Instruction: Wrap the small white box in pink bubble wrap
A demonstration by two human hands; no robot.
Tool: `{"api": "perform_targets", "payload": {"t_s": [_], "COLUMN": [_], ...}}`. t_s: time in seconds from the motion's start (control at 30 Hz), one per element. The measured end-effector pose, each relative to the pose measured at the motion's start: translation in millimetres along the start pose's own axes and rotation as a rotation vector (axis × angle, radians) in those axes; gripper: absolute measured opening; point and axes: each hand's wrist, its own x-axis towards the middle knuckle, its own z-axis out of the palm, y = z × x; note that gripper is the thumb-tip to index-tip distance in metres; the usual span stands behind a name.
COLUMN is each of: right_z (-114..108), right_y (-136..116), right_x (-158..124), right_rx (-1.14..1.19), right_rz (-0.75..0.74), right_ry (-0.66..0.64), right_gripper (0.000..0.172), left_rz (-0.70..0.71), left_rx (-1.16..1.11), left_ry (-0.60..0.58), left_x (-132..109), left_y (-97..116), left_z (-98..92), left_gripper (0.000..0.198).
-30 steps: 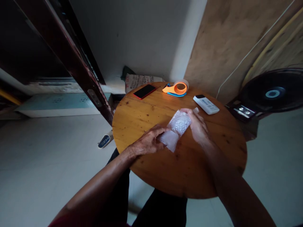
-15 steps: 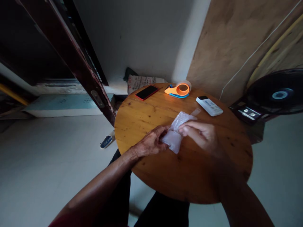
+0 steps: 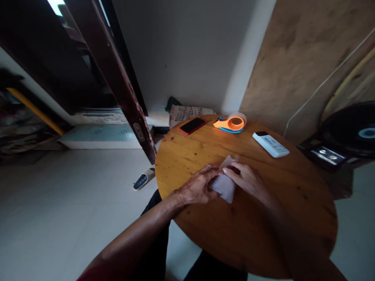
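A small piece of translucent bubble wrap (image 3: 225, 189) lies folded on the round wooden table (image 3: 181, 160), and whether anything is inside cannot be made out. My left hand (image 3: 202, 185) grips its left side, with the thumb at the near edge and fingers over the top. From the right, my right hand (image 3: 247, 179) pinches the upper part of the wrap, its fingertips close to those of the left hand. Both hands hide parts of the wrap. Beyond them sits an orange tape dispenser (image 3: 223, 123) with a blue strip along its base and a roll of clear tape.
A dark phone with a red edge (image 3: 192, 125) lies at the far left of the table; a white handheld device (image 3: 271, 144) lies right. A printed sack (image 3: 187, 113) is behind. Around stand a door edge (image 3: 117, 78), a black fan (image 3: 348, 132) and a slipper (image 3: 142, 180).
My view has shifted, so the table appears lower and further right. My right hand has settled against the wrap, fingertips nearer my left hand. The clear strip at the wrap's far end no longer shows.
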Motion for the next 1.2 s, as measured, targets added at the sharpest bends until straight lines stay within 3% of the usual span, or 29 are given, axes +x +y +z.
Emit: {"api": "perform_targets", "payload": {"t_s": [0.3,0.5,0.7,0.8,0.9,1.07,1.2], "right_z": [8.5,2.3,-13.9,-14.7,-13.7,-18.4,-23.5], "right_y": [6.3,9.8,14.2,18.9,24.5,25.9,24.2], "right_x": [4.3,4.8,1.8,2.6,4.1,2.6,0.1], "right_rx": [-0.036,0.126,0.351,0.356,0.253,-0.044,-0.136], "right_rz": [0.01,0.139,0.117,0.086,0.08,0.198,0.178], "right_ry": [0.061,0.251,0.373,0.397,0.369,0.254,0.207], "right_gripper": [0.019,0.017,0.017,0.013,0.011,0.038,0.047], "left_rz": [0.004,-0.109,-0.152,-0.148,-0.147,-0.11,-0.074], "left_rx": [0.033,0.079,0.141,0.12,0.119,0.133,0.125], "left_ry": [-0.04,-0.047,0.026,0.054,0.061,0.056,0.106], "left_x": [-0.2,-0.1,-0.5,-1.1,-1.5,-1.2,-0.4], "left_y": [6.9,6.3,5.0,3.5,1.7,0.4,2.8], "left_z": [-2.6,-1.7,-1.8,-1.0,0.1,1.0,0.5], "left_gripper": [0.058,0.054,0.05,0.049,0.047,0.049,0.037]}}
